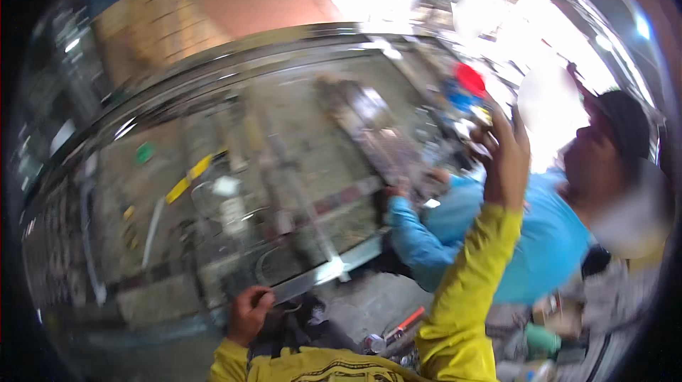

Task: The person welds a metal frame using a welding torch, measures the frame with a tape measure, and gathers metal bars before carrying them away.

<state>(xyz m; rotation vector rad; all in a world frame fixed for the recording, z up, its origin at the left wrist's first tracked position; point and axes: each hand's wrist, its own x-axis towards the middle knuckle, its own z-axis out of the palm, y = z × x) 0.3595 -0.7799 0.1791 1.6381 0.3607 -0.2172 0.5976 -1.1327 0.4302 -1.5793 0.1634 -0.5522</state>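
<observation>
My right hand is raised in front of me on the right, fingers pointing up and apart, blurred by motion. No held thing shows in it; a red round thing appears just beyond its fingers. Low in the view, my left hand is by the near edge of a metal-framed workbench, its fingers curled in. Whatever those fingers hold, if anything, is hidden. A co-worker in a light blue top leans over the bench beside my right arm, their hands at a long blurred metal piece.
On the bench lie a yellow strip, a green round thing and a white block. Large brown boards stand behind it. An orange-red stick-like thing and a green container are below, near my right arm.
</observation>
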